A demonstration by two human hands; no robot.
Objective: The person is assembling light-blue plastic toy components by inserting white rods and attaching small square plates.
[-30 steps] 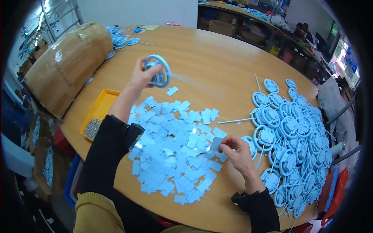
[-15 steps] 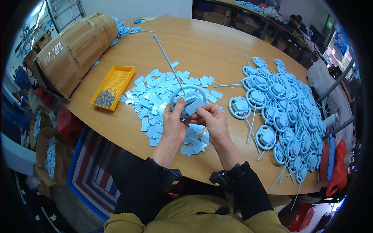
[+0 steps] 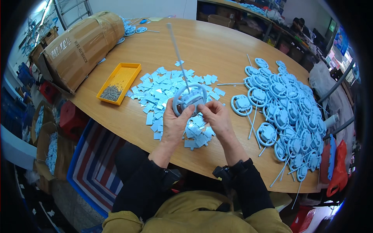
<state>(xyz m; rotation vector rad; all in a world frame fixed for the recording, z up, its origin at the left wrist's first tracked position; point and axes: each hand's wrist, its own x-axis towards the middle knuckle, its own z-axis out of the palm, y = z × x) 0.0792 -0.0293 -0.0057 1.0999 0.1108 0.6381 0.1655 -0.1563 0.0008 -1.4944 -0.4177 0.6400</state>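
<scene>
My left hand is wrapped round the lower left rim of a light-blue plastic wheel-shaped part, its thumb against the hub. From that part a long thin rod slants up and away. At the lower right of the hub, the fingers of my right hand are closed, with thumb and forefinger pressed against it. A small light-blue cover plate appears to lie over the hub, partly hidden by my thumbs. Beneath and around my hands spreads a pile of flat light-blue cover plates on the wooden table.
A yellow tray with small metal screws stands left of the plates. Many similar wheel parts with rods are heaped at the right. A cardboard box lies at the far left, and a striped blue-edged container stands below the table edge.
The cover plate, tilted in my right fingers before, now sits closer against the hub. My left thumb has shifted onto the hub, and the rod stands a little more upright. The view has shifted slightly.
</scene>
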